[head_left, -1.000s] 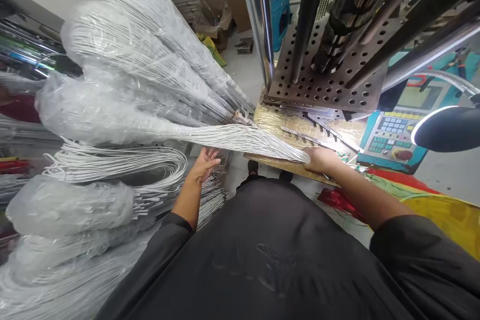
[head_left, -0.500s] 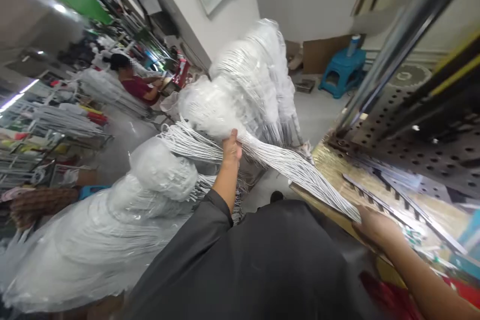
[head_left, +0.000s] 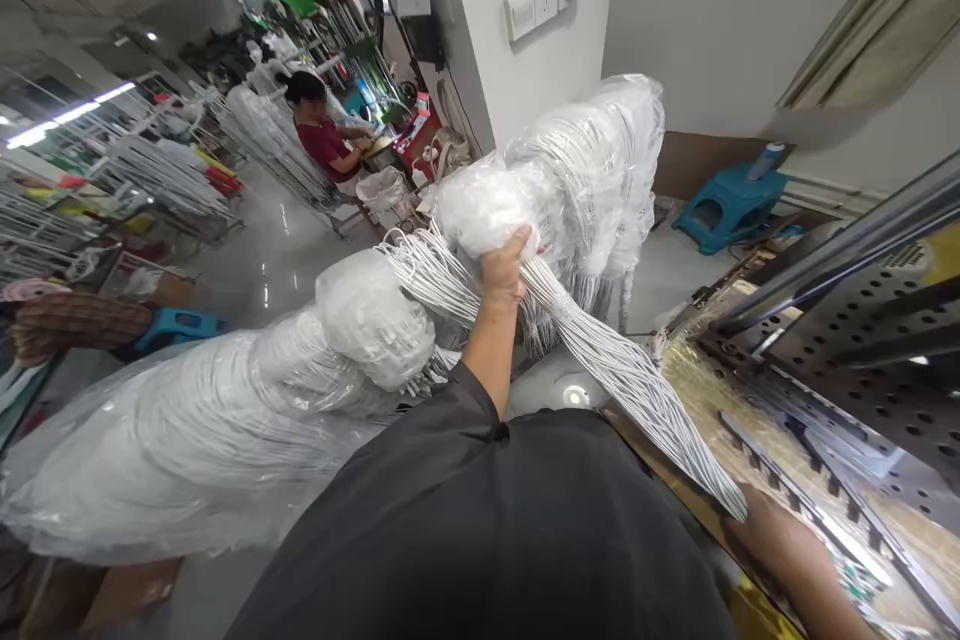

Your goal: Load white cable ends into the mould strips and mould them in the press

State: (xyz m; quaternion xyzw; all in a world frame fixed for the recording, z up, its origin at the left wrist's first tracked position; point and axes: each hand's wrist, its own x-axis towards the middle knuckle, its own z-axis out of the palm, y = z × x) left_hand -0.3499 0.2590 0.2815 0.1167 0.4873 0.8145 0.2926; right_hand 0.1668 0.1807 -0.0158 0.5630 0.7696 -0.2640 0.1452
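Observation:
A long bundle of thin white cables stretches across in front of me. My left hand is closed around it close to a clear plastic wrapping that covers its far end. Down at the right, my right hand grips the bundle's near end; its fingers are partly hidden. Beside my left hand, more loose white cables fan out. Behind it hang plastic-wrapped white cable bundles, and a large plastic-wrapped pile lies to the left.
At the right stands a machine with a perforated metal plate and slotted rails. A blue stool is by the wall. A person in a red shirt sits working at the back left. Metal racks stand farther left.
The view has turned, so most things appear farther right. Both hands keep their hold on the cable bundle, which still spans between them.

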